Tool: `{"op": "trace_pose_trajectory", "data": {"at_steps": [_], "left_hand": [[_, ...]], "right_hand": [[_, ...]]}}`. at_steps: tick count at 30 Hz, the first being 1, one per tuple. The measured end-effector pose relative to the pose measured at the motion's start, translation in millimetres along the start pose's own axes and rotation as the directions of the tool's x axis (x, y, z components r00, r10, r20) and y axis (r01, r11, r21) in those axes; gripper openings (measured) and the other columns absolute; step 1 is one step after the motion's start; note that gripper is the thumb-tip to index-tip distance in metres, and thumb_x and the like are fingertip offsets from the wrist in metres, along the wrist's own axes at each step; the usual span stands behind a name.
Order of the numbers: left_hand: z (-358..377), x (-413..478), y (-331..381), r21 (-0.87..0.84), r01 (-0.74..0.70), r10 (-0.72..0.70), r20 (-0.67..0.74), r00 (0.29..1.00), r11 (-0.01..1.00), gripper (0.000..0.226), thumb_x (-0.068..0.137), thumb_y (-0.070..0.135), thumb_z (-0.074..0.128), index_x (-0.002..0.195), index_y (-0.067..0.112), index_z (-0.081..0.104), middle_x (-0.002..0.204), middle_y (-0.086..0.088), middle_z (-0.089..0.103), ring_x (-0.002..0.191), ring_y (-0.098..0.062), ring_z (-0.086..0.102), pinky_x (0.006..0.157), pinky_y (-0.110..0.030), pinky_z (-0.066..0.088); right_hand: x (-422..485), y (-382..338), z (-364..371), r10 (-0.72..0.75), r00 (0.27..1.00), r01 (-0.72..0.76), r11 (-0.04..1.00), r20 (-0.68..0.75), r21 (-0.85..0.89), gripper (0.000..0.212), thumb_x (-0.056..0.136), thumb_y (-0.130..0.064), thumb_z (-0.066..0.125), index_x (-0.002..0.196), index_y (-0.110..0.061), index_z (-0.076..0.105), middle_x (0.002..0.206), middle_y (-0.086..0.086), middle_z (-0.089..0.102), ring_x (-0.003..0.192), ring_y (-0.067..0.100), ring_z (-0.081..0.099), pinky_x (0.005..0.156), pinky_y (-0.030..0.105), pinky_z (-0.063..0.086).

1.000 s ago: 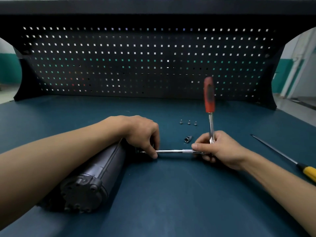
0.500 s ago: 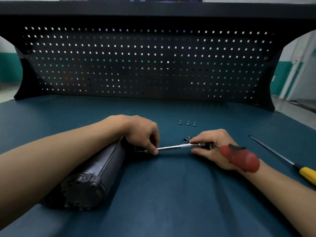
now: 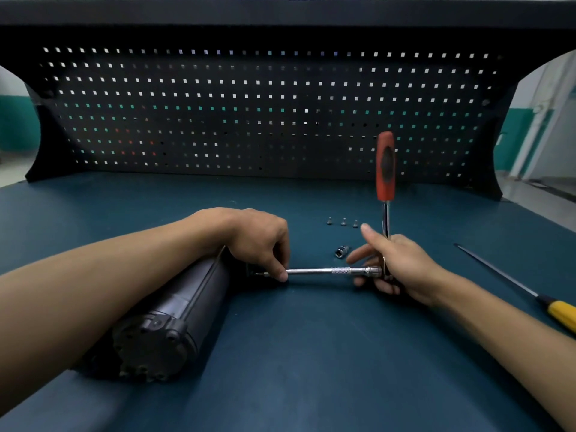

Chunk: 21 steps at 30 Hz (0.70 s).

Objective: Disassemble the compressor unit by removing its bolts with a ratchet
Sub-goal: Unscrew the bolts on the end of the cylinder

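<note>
Swung back upright, the ratchet [image 3: 385, 165] now stands with its red handle vertical, where half a second ago it lay tipped down over the right wrist; a second ago it stood the same way, so this looks like one full stroke and return on a bolt. It joins the extension bar [image 3: 314, 271], which runs level to the far end of the compressor [image 3: 174, 307], a black cylinder lying on its side on the bench [image 3: 311, 353] under the left forearm. The left hand [image 3: 258, 241] has not shifted: thumb and forefinger pinch the bar just beside the compressor's end, hiding the bolt being worked. The right hand [image 3: 402, 269] has loosened, its thumb and forefinger lifted and blurred while the lower fingers curl round the ratchet's head, probably a regrip before the next stroke. Three bolts [image 3: 343, 222] stand in a row behind the bar, so removal seems well along. A loose socket [image 3: 341, 251] lies near them, a yellow-handled screwdriver [image 3: 561, 313] well apart at the right, and the pegboard [image 3: 265, 113] rises behind.
</note>
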<state>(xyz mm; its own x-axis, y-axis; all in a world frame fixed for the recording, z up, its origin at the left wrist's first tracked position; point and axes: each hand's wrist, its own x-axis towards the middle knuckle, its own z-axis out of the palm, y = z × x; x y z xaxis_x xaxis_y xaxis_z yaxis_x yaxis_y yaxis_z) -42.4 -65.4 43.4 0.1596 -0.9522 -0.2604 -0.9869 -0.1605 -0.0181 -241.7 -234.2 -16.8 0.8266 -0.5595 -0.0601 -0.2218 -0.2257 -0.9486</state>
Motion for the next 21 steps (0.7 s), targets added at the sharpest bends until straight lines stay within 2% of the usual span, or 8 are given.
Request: {"op": "trace_pose_trajectory", "data": {"at_steps": [2, 5, 9, 12, 15, 17, 21], "left_hand": [[0, -1, 0, -0.019, 0.003, -0.003, 0.006, 1.000, 1.000, 0.019, 0.077, 0.059, 0.074, 0.086, 0.042, 0.074, 0.069, 0.033, 0.066, 0.066, 0.012, 0.060, 0.060, -0.021, 0.041], [-1, -1, 0, -0.047, 0.004, -0.003, 0.017, 1.000, 0.999, 0.016, 0.078, 0.056, 0.075, 0.085, 0.041, 0.075, 0.069, 0.031, 0.067, 0.066, 0.011, 0.060, 0.061, -0.020, 0.041], [-3, 0, -2, -0.140, -0.024, 0.031, 0.046, 0.998, 0.990, 0.008, 0.082, 0.044, 0.078, 0.082, 0.038, 0.074, 0.066, 0.030, 0.067, 0.062, 0.013, 0.060, 0.056, -0.007, 0.039], [-4, 0, -4, -0.207, -0.039, 0.052, 0.059, 0.997, 0.978, 0.006, 0.083, 0.037, 0.079, 0.080, 0.036, 0.074, 0.067, 0.026, 0.069, 0.061, 0.011, 0.061, 0.057, -0.006, 0.041], [-3, 1, -6, -0.213, -0.035, 0.049, 0.063, 0.997, 0.976, 0.007, 0.083, 0.037, 0.079, 0.078, 0.038, 0.074, 0.069, 0.025, 0.070, 0.061, 0.010, 0.061, 0.057, -0.007, 0.041], [-3, 1, -7, -0.201, -0.036, 0.047, 0.050, 0.998, 0.979, 0.009, 0.082, 0.038, 0.079, 0.076, 0.039, 0.073, 0.068, 0.026, 0.069, 0.060, 0.011, 0.060, 0.055, -0.005, 0.039], [-2, 2, -4, -0.101, -0.003, 0.006, 0.031, 1.000, 0.995, 0.011, 0.079, 0.048, 0.078, 0.075, 0.041, 0.071, 0.069, 0.030, 0.068, 0.064, 0.011, 0.060, 0.054, -0.009, 0.037]], "right_hand": [[0, -1, -2, 0.124, 0.992, -0.126, 0.990, 0.038, 0.063, 0.065, 0.098, -0.062, 0.044, 0.094, -0.004, 0.073, 0.074, 0.026, 0.072, 0.031, 0.015, 0.039, 0.033, 0.017, 0.027], [0, -5, -5, 0.248, 0.962, -0.264, 0.953, 0.114, 0.151, 0.058, 0.101, -0.055, 0.044, 0.093, -0.004, 0.071, 0.073, 0.023, 0.071, 0.030, 0.012, 0.037, 0.031, 0.015, 0.025], [-1, -11, -8, 0.353, 0.888, -0.440, 0.839, 0.296, 0.321, 0.062, 0.104, -0.046, 0.040, 0.082, 0.001, 0.075, 0.072, 0.022, 0.068, 0.028, 0.008, 0.034, 0.025, 0.013, 0.024], [-2, -13, -12, 0.380, 0.832, -0.536, 0.740, 0.405, 0.406, 0.066, 0.104, -0.043, 0.040, 0.077, 0.005, 0.075, 0.074, 0.020, 0.067, 0.027, 0.006, 0.034, 0.024, 0.011, 0.025], [-2, -13, -13, 0.367, 0.812, -0.563, 0.698, 0.453, 0.444, 0.058, 0.102, -0.040, 0.042, 0.081, 0.006, 0.072, 0.076, 0.021, 0.067, 0.027, 0.006, 0.035, 0.024, 0.012, 0.026], [-2, -12, -11, 0.362, 0.821, -0.550, 0.709, 0.442, 0.441, 0.048, 0.099, -0.038, 0.047, 0.087, 0.003, 0.070, 0.076, 0.022, 0.067, 0.028, 0.006, 0.035, 0.024, 0.012, 0.027], [-4, -9, -5, 0.292, 0.911, -0.368, 0.893, 0.290, 0.258, 0.037, 0.086, -0.043, 0.065, 0.098, -0.008, 0.069, 0.078, 0.023, 0.069, 0.033, 0.007, 0.035, 0.028, 0.015, 0.028]]}}
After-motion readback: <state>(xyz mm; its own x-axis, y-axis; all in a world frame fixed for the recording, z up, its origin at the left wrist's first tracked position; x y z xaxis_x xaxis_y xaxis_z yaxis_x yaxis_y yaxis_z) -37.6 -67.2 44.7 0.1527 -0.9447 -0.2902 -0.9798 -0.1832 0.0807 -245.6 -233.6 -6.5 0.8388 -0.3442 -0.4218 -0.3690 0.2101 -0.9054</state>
